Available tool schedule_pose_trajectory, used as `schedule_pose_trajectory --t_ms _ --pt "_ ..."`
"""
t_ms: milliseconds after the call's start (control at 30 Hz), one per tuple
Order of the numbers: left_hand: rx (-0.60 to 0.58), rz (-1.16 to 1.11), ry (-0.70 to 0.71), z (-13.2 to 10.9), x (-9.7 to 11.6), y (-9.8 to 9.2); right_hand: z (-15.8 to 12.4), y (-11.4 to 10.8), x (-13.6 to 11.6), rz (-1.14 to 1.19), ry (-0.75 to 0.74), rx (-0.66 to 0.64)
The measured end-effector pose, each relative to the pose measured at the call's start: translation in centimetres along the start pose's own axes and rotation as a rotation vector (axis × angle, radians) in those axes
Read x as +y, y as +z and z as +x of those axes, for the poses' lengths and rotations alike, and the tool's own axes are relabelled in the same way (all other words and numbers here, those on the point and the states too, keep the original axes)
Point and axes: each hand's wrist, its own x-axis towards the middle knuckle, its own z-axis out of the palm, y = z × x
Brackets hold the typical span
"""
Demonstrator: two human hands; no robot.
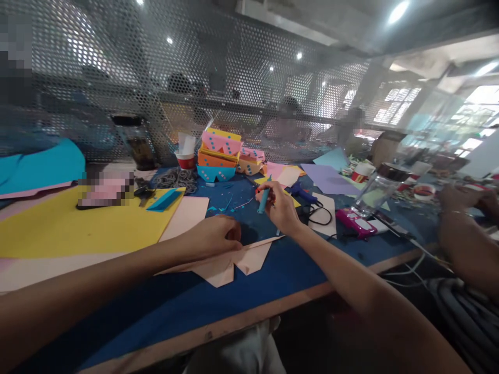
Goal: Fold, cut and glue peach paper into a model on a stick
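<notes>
My left hand (218, 234) is curled, its fingertips down on a folded sheet of pale pink paper (218, 270) with a notched lower edge. That paper lies near the front of the blue tabletop. To the right of it and a little higher, my right hand (283, 208) pinches a narrow teal strip (264, 200); whether it is paper or a tool I cannot make out. A small red thing shows by the right fingertips. Beyond the hands stand folded paper pieces (218, 156) in pink, orange and blue, dotted with blue squares.
Yellow sheet (97, 223) and phone (107, 188) lie left. A glue gun (304, 193), purple paper (331, 179), glass jar (380, 189) and magenta device (356, 223) are right. Perforated screen (249, 78) stands behind. Another person's arm (463, 228) reaches in at far right.
</notes>
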Motion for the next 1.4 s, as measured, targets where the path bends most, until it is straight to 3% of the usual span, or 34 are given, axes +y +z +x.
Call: schedule_pose_trajectory --t_ms 200,400,633,733,833,933,1033,1100,1200,1400 --pt "-0.058 0.042 0.015 0.2 1.4 -0.1 0.1 -0.4 0.1 0.034 -0.02 -0.023" --pt "-0.154 0.019 -0.071 0.9 2.0 -0.5 0.1 -0.9 -0.2 0.004 -0.021 -0.001" --pt "-0.179 0.01 -0.096 1.1 2.6 -0.5 0.1 -0.9 -0.1 -0.002 -0.033 0.003" --pt "-0.17 -0.003 -0.076 0.8 2.9 -0.9 0.3 -1.5 -0.2 0.012 -0.027 0.074" --pt "-0.125 -0.034 -0.057 0.1 2.9 -2.8 0.9 -2.7 -0.3 0.062 0.002 0.24" --pt "-0.055 -0.069 -0.048 -1.2 2.3 -6.0 1.7 -4.3 -0.1 0.143 0.038 0.459" --pt "0.104 -0.245 -0.061 -3.0 1.3 -8.7 2.6 -5.3 0.2 0.269 0.036 0.578" --pt "0.249 -0.478 -0.112 -4.2 0.6 -9.4 2.8 -5.2 0.0 0.365 0.05 0.492" --pt "0.462 -0.795 -0.195 -5.7 -0.5 -8.5 2.2 -4.0 -1.4 0.49 0.109 0.22" --pt "0.589 -1.202 -0.28 -7.4 -2.0 -3.8 -0.3 -1.3 -4.9 0.745 0.21 -0.327"
